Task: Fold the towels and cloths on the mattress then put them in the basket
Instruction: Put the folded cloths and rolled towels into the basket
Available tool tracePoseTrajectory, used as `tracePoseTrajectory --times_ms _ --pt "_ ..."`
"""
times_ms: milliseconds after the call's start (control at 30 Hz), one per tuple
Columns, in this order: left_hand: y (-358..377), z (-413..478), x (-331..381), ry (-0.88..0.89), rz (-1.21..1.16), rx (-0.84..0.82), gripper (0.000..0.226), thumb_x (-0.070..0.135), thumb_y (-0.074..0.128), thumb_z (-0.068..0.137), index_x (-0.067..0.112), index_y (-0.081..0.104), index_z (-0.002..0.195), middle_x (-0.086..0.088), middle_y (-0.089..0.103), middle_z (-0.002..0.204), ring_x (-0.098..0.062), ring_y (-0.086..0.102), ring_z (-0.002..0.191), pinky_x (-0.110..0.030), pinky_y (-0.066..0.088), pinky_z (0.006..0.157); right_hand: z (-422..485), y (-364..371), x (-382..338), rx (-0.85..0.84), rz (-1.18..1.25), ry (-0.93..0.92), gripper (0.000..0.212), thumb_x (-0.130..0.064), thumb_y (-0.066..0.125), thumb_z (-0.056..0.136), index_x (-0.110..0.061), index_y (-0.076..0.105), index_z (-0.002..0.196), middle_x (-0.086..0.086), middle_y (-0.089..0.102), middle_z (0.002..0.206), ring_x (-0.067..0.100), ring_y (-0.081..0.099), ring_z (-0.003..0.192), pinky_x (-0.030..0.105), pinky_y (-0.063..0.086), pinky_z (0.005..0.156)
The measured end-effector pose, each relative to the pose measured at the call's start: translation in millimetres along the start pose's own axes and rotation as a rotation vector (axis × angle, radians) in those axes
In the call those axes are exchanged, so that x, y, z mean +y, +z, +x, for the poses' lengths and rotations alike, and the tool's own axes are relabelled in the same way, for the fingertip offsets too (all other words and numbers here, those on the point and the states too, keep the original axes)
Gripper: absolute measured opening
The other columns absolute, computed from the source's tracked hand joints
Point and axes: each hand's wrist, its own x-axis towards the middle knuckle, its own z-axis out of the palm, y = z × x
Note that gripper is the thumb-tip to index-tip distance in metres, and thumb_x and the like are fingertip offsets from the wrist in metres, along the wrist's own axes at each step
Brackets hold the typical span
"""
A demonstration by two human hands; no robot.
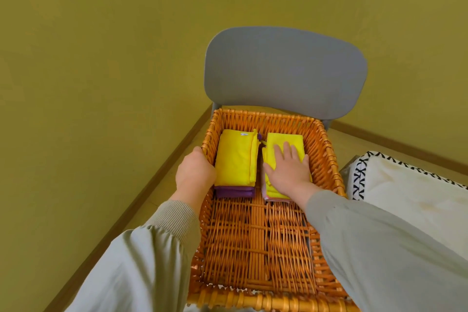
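The right hand (288, 170) lies flat, fingers straight and slightly spread, palm down on the right yellow cloth (283, 140). It presses the cloth rather than holding it. That cloth tops a folded stack with a pink cloth (274, 199) showing at its near edge. The left hand (195, 175) curls over the left rim of the wicker basket (329, 159) and seems to grip it to steady it. Its fingertips are hidden inside the wall, just beside the left yellow cloth (235, 157), which rests on a folded purple cloth (235, 193). The two stacks sit side by side in the far half of the basket, nearly touching. Their long axes run near to far, in line with both forearms, and each stack lies straight ahead of its own hand. The basket rests on a grey chair (283, 71) whose backrest rises behind it. The mattress (410, 190) lies to the right, close to the basket's right wall and on the right arm's side. Placing looks done for this cloth, so the likely next move is to lift the right palm straight up and swing right toward the mattress. Only a corner of the mattress is in view, so whether more cloths wait there cannot be told.
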Motion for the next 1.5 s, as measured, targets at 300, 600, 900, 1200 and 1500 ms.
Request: tracePoseTrajectory --times_ms 300,600,900,1200,1500 --pt "-1 2 2 0.008 0.015 0.011 0.016 0.006 0.043 0.088 0.011 0.044 0.103 -0.003 0.047 0.081 -0.027 0.051 0.078 -0.037 0.042 0.063 14 -2 -3 -0.051 0.085 0.038 0.075 -0.063 0.017 0.094 -0.020 -0.002 0.153 0.010 -0.009 0.160 0.027 -0.007 0.147 0.053 0.002 0.118" --pt "-5 -2 4 -0.002 0.011 -0.002 0.021 0.004 0.043 0.088 0.010 0.044 0.108 -0.005 0.048 0.087 -0.028 0.049 0.080 -0.037 0.042 0.065 -35 -8 -6 -0.157 -0.289 -0.089 0.131 -0.059 0.074 0.069 -0.011 -0.018 0.149 0.012 -0.022 0.157 0.034 -0.016 0.145 0.055 -0.002 0.115" --pt "-6 -6 5 -0.010 0.025 -0.006 0.026 0.004 0.043 0.088 0.008 0.045 0.114 -0.008 0.051 0.094 -0.027 0.047 0.081 -0.037 0.041 0.067 -23 5 0 -0.013 -0.183 -0.163 0.109 -0.037 0.074 0.078 -0.017 -0.004 0.152 0.008 -0.009 0.160 0.032 -0.005 0.147 0.050 0.010 0.118" --pt "-4 -8 5 -0.020 0.091 0.033 0.023 0.006 0.043 0.091 0.009 0.045 0.113 -0.006 0.048 0.090 -0.027 0.046 0.080 -0.037 0.040 0.066 -15 -2 4 -0.118 -0.129 -0.199 0.114 -0.059 0.067 0.076 -0.015 -0.006 0.152 0.008 -0.013 0.159 0.034 -0.006 0.146 0.048 0.012 0.118" --pt "-10 -15 13 0.129 0.137 0.002 0.055 0.015 0.048 0.091 0.011 0.027 0.142 -0.015 0.037 0.144 -0.036 0.042 0.127 -0.046 0.041 0.093 -39 -50 21 -0.081 0.233 -0.211 0.081 -0.052 0.055 0.088 -0.013 0.020 0.151 0.010 0.010 0.159 0.026 0.010 0.146 0.035 0.014 0.119"
